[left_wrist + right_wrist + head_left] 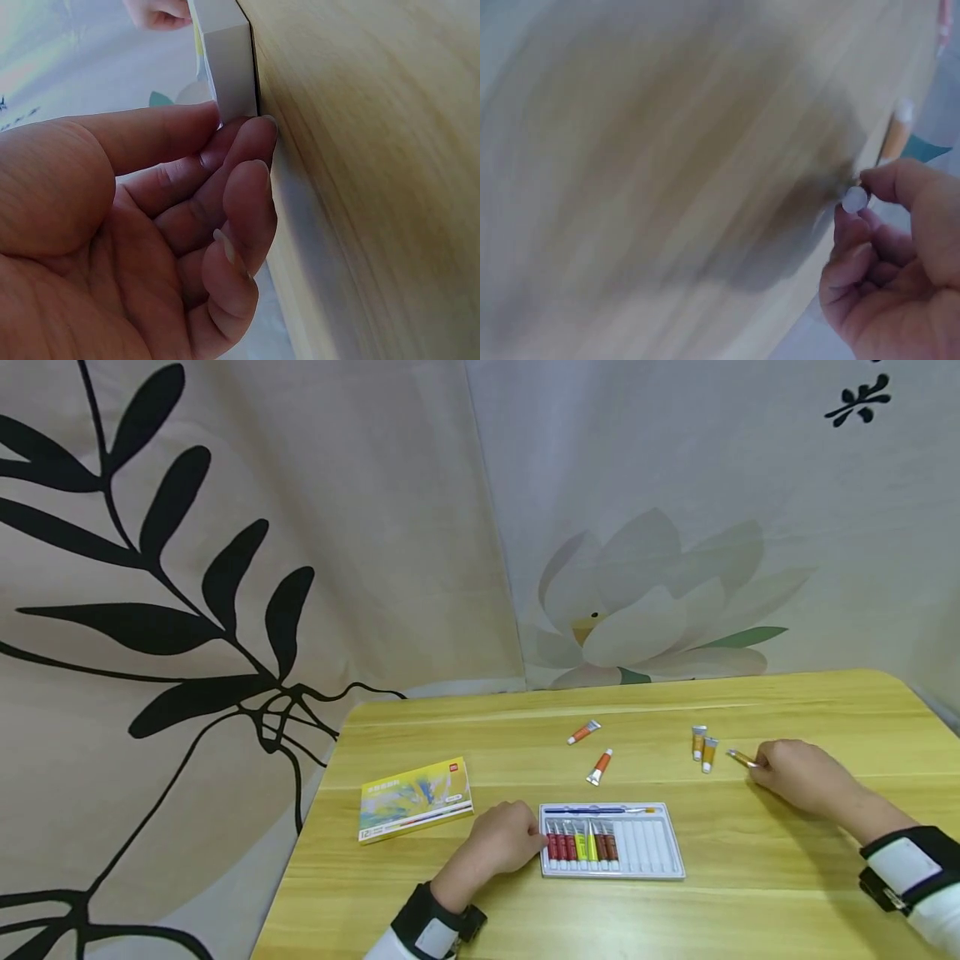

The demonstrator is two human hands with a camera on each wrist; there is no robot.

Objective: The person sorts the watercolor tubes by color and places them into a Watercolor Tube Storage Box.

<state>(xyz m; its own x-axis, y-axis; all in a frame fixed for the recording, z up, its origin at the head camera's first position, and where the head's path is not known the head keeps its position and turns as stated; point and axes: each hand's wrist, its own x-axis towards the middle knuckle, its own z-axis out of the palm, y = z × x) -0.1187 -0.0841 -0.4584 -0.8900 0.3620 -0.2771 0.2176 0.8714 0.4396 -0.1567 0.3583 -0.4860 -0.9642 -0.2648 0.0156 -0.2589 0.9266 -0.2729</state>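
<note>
At the left end of a white plastic tray [651, 845], my left hand [506, 837] pinches the edge between thumb and fingers; the left wrist view shows the tray's white corner [231, 71] at the fingertips. In the tray lie several paint tubes [581, 843] in red, yellow and brown, below a blue-handled paintbrush [592, 811]. Far to the right, my right hand [802, 777] pinches an ochre paint tube [738, 757] by one end. Its round white cap [855, 199] shows between thumb and fingers in the right wrist view.
Two more ochre tubes [709, 754] lie left of my right hand. Behind the tray are two orange tubes [600, 767]. A yellow paint box [414, 800] sits left of the tray on the wooden table [720, 918]. A patterned curtain [397, 527] hangs behind.
</note>
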